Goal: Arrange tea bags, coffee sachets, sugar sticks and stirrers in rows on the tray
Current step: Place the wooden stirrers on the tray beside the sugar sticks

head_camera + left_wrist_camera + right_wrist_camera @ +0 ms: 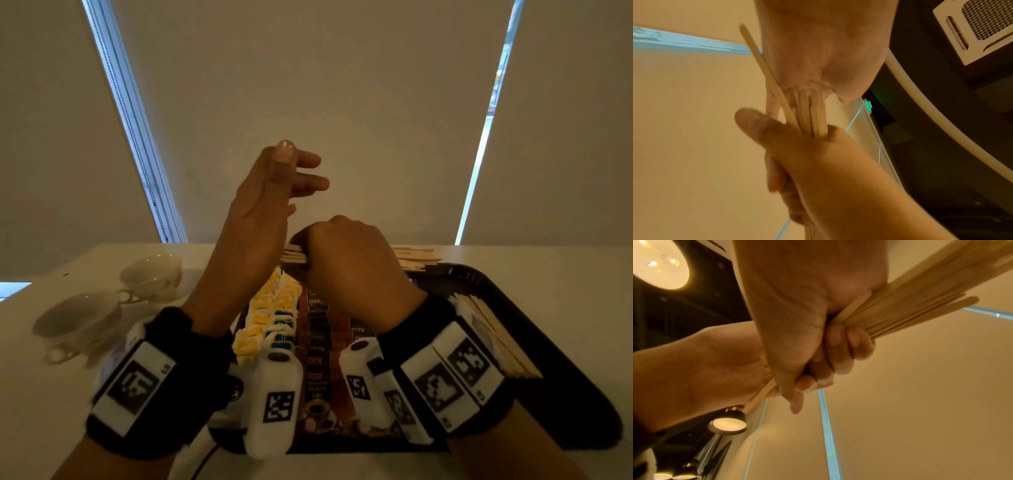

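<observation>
My right hand [346,260] grips a bundle of wooden stirrers [294,255] crosswise above the far end of the black tray [513,308]. In the right wrist view its fingers [838,356] are curled round the stirrers [910,305]. My left hand [274,192] is raised with straight fingers, and its palm presses against the bundle's left ends [812,113]. On the tray lie rows of yellow and blue tea bags [270,308] and dark coffee sachets [317,342]. A stack of long pale sticks [493,335] lies along the tray's right side, partly hidden by my right wrist.
Two white cups [150,274] [78,318] stand on the white table, left of the tray. Window blinds rise just behind the table's far edge. Wrist-mounted cameras cover the near part of the tray.
</observation>
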The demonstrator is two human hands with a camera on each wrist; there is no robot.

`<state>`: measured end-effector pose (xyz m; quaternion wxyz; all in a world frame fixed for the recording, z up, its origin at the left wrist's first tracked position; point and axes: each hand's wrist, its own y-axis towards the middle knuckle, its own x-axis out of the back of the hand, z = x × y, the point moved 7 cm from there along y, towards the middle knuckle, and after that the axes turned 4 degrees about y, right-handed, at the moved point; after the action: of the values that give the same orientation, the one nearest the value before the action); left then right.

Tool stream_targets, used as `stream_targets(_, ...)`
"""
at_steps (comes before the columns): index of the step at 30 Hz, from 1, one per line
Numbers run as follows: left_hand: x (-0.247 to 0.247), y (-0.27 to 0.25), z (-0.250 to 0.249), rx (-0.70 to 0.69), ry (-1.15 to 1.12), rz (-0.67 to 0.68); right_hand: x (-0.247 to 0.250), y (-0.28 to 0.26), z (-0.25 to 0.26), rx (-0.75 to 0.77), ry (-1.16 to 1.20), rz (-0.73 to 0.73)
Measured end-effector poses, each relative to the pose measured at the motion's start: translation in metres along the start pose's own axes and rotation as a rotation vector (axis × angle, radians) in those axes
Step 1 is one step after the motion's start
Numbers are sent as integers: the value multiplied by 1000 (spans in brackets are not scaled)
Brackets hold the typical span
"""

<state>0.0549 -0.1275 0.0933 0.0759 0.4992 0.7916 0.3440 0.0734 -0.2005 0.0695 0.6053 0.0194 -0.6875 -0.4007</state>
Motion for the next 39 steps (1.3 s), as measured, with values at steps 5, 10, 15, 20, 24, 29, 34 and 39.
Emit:
stream_targets(5, 16, 9, 2, -23, 144, -13, 14, -2, -14, -51, 140, -14)
stream_targets(10, -3, -2, -2, 27, 33, 65, 19, -3, 7, 52, 64, -83)
stream_targets(15, -11, -6, -14, 34, -83, 113, 28, -4, 12, 88, 88, -159)
stream_targets(20, -16, -1, -18, -5, -76, 133, 25, -7, 12, 120, 55, -119)
stream_targets(24, -26, -10, -16, -162, 73, 124, 30, -13, 16, 151, 182, -292)
stream_targets(29, -12, 1, -19, -102, -145, 164, 32, -4, -14, -54, 642, -242)
stream_targets(34, -39, -14, 4, -114, 275, 555, 48, -18, -50, -235, 1228, -673)
stream_targets(39, -57, -25, 37, 11, 414, 657, 40, -16, -56, -337, 1533, -665)
